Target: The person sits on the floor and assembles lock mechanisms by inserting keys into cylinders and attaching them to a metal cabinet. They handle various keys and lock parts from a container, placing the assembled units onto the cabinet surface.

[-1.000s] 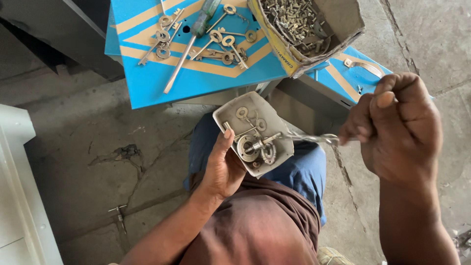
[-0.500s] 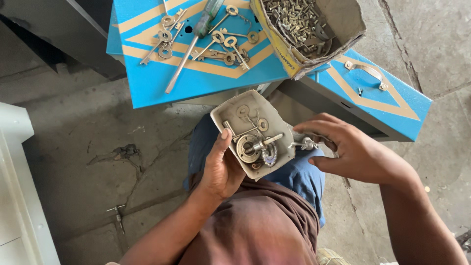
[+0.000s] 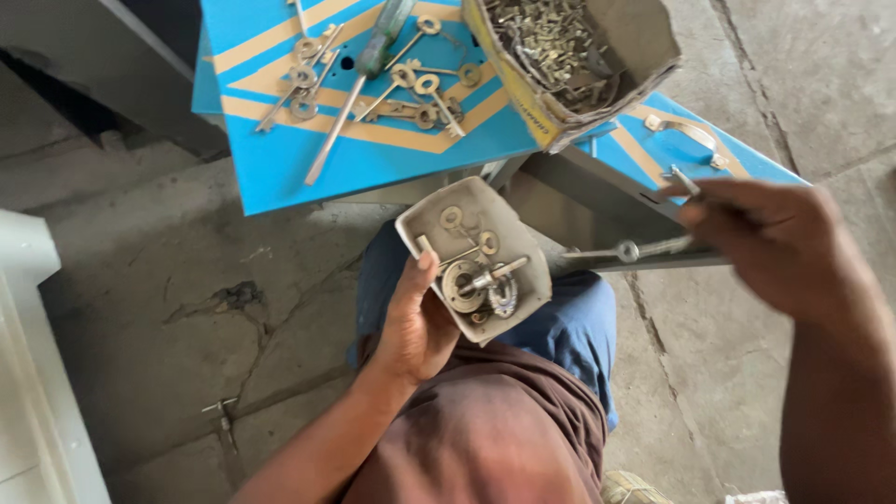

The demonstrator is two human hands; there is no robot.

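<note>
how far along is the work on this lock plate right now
Done: the grey lock plate already carries a round metal part with a spindle and small keys. In hand: the left hand holds the plate from below; the right hand pinches a thin metal key off to the side, apart from the plate. Left: loose keys, a screwdriver and a box of screws lie unused.
</note>
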